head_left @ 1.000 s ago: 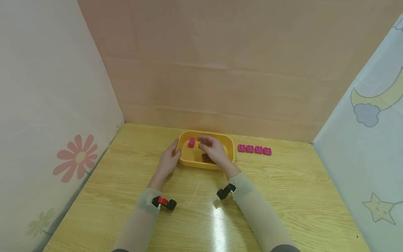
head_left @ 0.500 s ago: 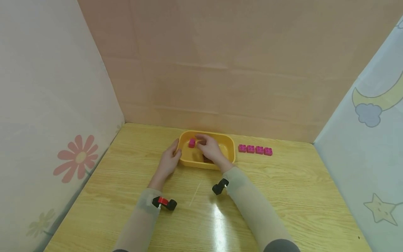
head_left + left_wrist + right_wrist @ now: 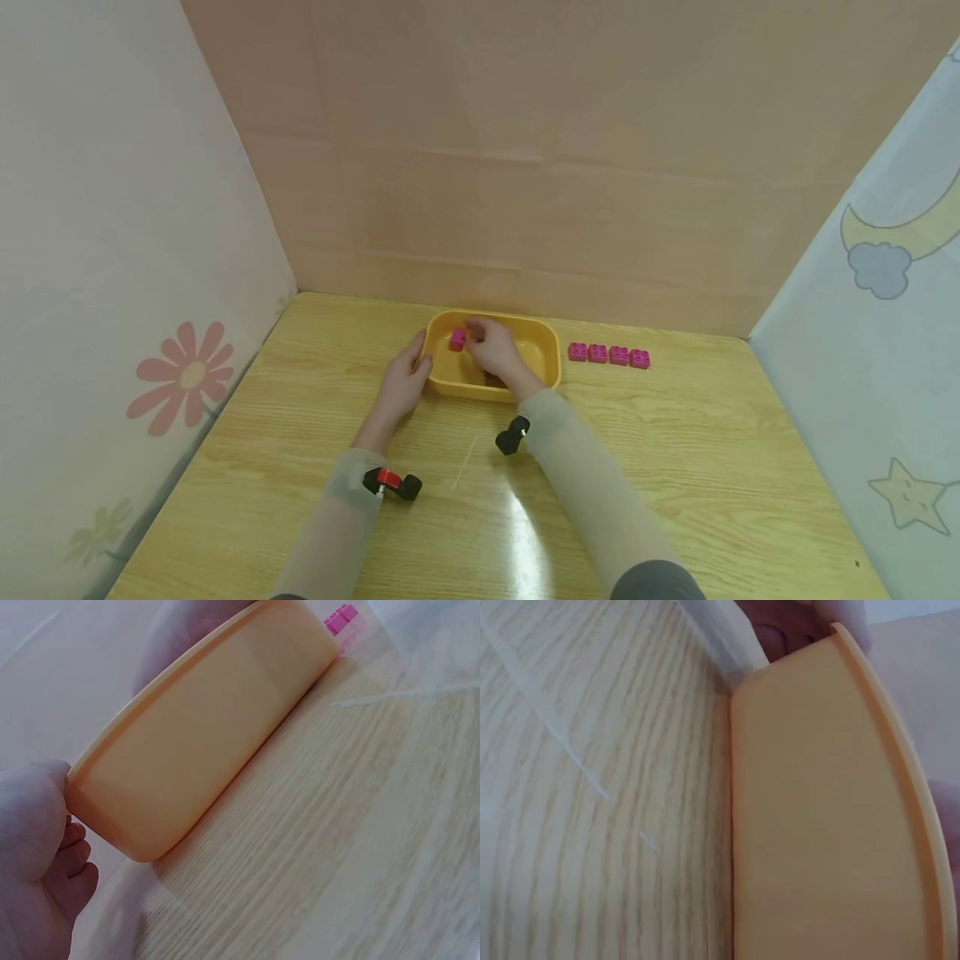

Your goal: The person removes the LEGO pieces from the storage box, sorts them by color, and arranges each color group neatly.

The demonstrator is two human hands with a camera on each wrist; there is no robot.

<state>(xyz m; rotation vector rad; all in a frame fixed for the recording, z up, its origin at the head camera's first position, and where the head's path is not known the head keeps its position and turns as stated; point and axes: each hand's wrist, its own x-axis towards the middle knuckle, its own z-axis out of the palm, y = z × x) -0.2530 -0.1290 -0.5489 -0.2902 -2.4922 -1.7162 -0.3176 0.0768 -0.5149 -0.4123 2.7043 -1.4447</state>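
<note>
A yellow plastic tub [image 3: 540, 383] stands on the wooden table. My left hand [image 3: 402, 379] grips its left end, thumb at the rim and fingers against the outside wall. In the left wrist view the same left hand [image 3: 34, 855] shows at the tub's end. Inside the tub lies a pink toy building brick [image 3: 457, 339], toward the left end. My right hand [image 3: 495, 346] reaches into the tub, with its fingertips just right of this brick. Whether they touch it I cannot tell. A dark brown piece [image 3: 493, 381] is mostly hidden beneath the right hand.
Several pink bricks [image 3: 597, 353] stand in a row on the table [image 3: 712, 433], right of the tub. A peach backdrop [image 3: 525, 208] rises close behind the tub. Patterned white panels [image 3: 112, 250] flank the table on both sides.
My right hand has moved a little left inside the tub, closer to the pink brick, and now covers most of the brown piece. The left hand stays at the tub's end.
</note>
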